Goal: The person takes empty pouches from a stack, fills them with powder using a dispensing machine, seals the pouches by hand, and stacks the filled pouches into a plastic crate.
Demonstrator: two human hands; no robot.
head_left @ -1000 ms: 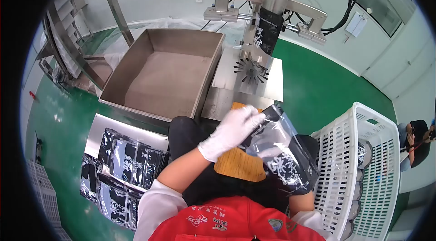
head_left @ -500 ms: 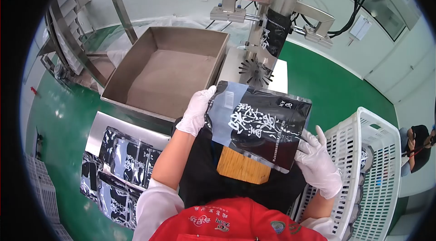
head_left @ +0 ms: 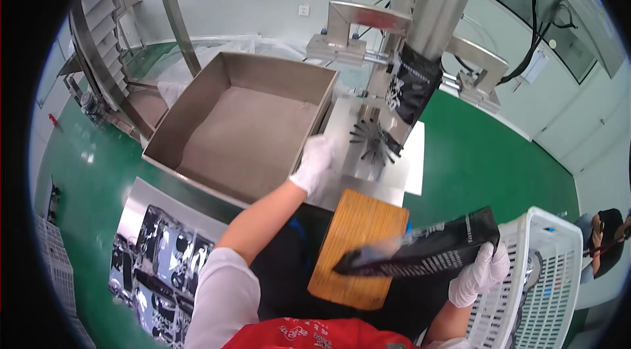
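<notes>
My right hand (head_left: 483, 275), in a white glove, grips one end of a black pouch (head_left: 427, 247) with white lettering. The pouch is tilted, and its blurred far end hangs over a wooden board (head_left: 358, 244). My left hand (head_left: 316, 160), also gloved, is off the pouch, beside the right wall of the brown powder tray (head_left: 312, 132). Motion blur hides whether its fingers are curled or apart. Beyond it, another black pouch (head_left: 415, 86) sits around the metal filling tube (head_left: 434, 20), above a star-shaped black part (head_left: 376, 142).
A white plastic basket (head_left: 555, 244) stands at the right with pouches inside. Several black and blue pouches (head_left: 167, 244) lie on a metal surface at the lower left. Clamp arms (head_left: 368, 17) flank the tube. Another person (head_left: 601, 237) is at the far right.
My left hand has let go of the pouch and moved up and right, toward the tray's edge. My right hand has carried the pouch right and down, turning it edge-on and uncovering the board.
</notes>
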